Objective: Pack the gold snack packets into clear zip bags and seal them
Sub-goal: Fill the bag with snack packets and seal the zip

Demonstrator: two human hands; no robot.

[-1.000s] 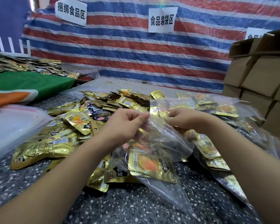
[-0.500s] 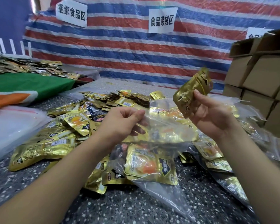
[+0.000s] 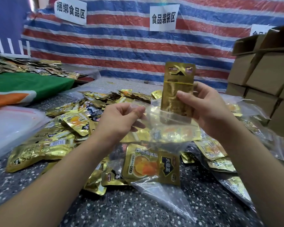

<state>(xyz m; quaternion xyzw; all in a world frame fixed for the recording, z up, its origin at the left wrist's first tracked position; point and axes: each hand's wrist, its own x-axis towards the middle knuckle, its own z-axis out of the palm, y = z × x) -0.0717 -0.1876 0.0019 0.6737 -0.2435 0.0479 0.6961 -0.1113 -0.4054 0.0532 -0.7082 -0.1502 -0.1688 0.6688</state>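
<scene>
My right hand (image 3: 208, 105) grips a gold snack packet (image 3: 177, 90) upright, its lower end inside the mouth of a clear zip bag (image 3: 159, 190). My left hand (image 3: 121, 122) pinches the bag's open rim on the left side. Inside the bag lies another gold packet (image 3: 151, 166) with an orange picture. The bag's lower end trails on the speckled table (image 3: 39, 194). A heap of loose gold packets (image 3: 56, 136) spreads behind and to the left of my hands.
Filled clear bags (image 3: 261, 133) lie at the right, beside stacked cardboard boxes (image 3: 266, 76). A stack of clear bags (image 3: 11, 128) sits at the left, near a green and orange cloth (image 3: 23, 86). A striped tarp with paper signs (image 3: 163, 18) closes the back.
My right hand lifted a gold packet from the pile, turned it upright and brought its lower end into the bag's mouth. My left hand kept pinching the rim.
</scene>
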